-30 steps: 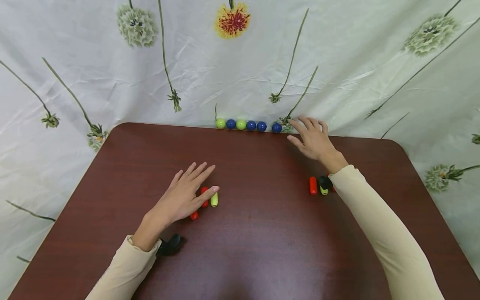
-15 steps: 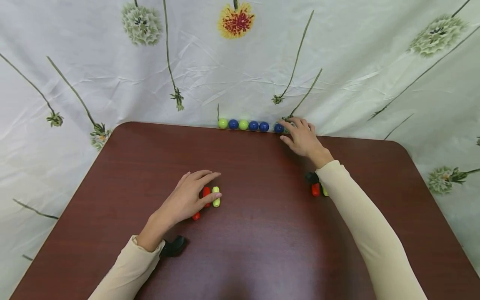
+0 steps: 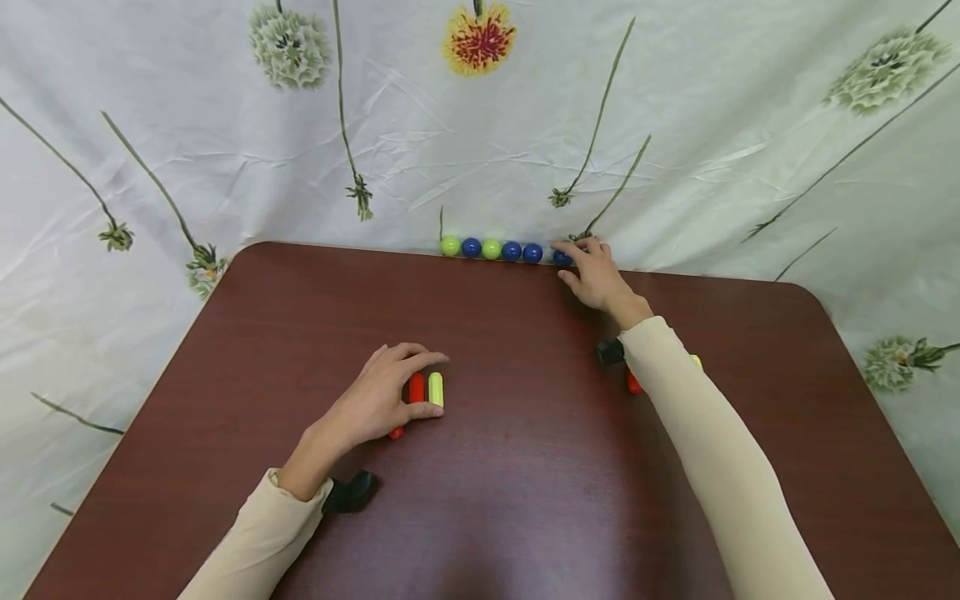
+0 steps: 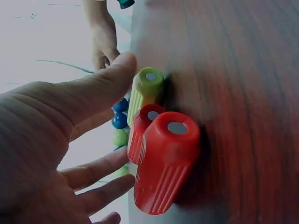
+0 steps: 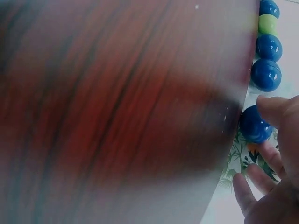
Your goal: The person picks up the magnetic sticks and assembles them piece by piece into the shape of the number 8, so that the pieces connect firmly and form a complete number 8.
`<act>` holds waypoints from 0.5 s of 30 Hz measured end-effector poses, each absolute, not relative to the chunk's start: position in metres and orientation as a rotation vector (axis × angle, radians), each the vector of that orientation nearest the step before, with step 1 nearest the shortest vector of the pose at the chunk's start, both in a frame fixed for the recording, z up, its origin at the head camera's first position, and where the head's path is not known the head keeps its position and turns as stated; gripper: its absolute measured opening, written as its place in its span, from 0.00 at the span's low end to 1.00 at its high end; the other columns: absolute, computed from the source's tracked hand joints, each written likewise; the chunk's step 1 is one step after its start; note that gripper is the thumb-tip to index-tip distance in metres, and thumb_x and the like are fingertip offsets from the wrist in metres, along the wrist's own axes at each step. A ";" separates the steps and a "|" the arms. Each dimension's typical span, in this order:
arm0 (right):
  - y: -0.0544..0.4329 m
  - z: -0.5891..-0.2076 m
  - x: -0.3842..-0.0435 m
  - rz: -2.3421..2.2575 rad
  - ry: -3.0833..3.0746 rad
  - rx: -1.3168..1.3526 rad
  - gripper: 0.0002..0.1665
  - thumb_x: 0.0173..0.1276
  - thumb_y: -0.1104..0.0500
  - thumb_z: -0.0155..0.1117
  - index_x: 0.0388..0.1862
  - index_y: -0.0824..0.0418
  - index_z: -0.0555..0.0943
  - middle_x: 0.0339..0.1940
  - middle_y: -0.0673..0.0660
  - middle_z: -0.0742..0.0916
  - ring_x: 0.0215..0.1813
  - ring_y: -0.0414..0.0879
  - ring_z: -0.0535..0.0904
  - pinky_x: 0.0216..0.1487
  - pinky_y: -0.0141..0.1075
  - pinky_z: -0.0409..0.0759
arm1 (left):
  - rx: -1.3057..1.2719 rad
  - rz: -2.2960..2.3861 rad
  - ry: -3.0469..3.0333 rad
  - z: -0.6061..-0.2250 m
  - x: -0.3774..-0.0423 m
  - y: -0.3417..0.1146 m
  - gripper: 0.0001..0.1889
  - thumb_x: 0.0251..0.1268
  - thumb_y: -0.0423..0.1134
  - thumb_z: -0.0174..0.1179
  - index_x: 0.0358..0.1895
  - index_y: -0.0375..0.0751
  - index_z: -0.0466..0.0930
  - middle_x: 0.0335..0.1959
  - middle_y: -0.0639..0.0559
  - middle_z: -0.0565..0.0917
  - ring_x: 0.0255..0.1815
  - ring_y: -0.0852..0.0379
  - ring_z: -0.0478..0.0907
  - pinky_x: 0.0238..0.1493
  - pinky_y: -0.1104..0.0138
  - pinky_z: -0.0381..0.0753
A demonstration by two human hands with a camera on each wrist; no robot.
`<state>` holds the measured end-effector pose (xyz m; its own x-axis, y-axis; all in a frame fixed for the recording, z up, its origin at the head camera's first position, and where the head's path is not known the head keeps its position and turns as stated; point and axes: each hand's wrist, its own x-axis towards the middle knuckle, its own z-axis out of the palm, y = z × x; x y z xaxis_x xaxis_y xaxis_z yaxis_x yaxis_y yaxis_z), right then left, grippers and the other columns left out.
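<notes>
My left hand (image 3: 372, 400) arches beside a small group of ribbed sticks on the dark table. Its thumb and fingers spread about a yellow-green stick (image 3: 436, 390) and a red stick (image 3: 416, 388); contact cannot be made out. Another red stick (image 4: 169, 158) lies nearest the palm in the left wrist view. At the table's far edge, my right hand (image 3: 598, 279) reaches over a blue ball (image 5: 254, 124). Thumb and forefinger stand on opposite sides of that ball, which remains on the edge; whether they press it is unclear.
Left of that blue ball runs a row of blue balls (image 3: 512, 252) and green balls (image 3: 491, 249) along the far edge. A red stick (image 3: 634, 382) and a yellow stick tip (image 3: 697, 362) show around the right sleeve. Flowered cloth (image 3: 405, 125) hangs behind the table.
My right hand has moved left, its fingers coming over the lone blue ball. My left hand's fingers have bent from a flat spread to arch around the sticks. The view has shifted slightly.
</notes>
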<state>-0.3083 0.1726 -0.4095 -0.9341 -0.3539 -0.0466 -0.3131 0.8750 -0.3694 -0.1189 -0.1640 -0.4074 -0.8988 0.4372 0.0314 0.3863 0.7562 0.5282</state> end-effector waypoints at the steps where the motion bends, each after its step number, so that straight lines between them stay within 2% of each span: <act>1: 0.172 -0.410 -0.309 -0.571 2.921 -0.513 0.31 0.81 0.55 0.51 0.79 0.50 0.60 0.75 0.70 0.61 0.74 0.69 0.54 0.70 0.61 0.62 | 0.676 0.828 2.852 -0.407 -0.119 -0.164 0.33 0.53 0.45 0.77 0.65 0.47 0.77 0.61 0.44 0.77 0.67 0.44 0.70 0.74 0.36 0.50; 9: 0.170 -0.414 -0.310 -0.676 2.897 -0.479 0.27 0.81 0.59 0.50 0.76 0.53 0.65 0.73 0.70 0.60 0.73 0.68 0.56 0.68 0.59 0.66 | 0.688 0.802 2.848 -0.406 -0.118 -0.165 0.29 0.54 0.43 0.76 0.62 0.48 0.80 0.57 0.44 0.77 0.63 0.44 0.70 0.73 0.36 0.51; 15: 0.168 -0.414 -0.309 -0.682 2.896 -0.473 0.19 0.80 0.60 0.51 0.67 0.56 0.70 0.68 0.70 0.64 0.69 0.64 0.66 0.66 0.55 0.69 | 0.683 0.773 2.845 -0.405 -0.118 -0.166 0.26 0.55 0.43 0.76 0.59 0.48 0.82 0.54 0.43 0.78 0.60 0.44 0.72 0.74 0.36 0.51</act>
<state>-0.3092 0.1682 -0.4136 -0.9426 -0.3296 -0.0534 -0.2711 0.8489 -0.4538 -0.1181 -0.1656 -0.4049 -0.8919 0.4521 0.0070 0.3935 0.7685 0.5046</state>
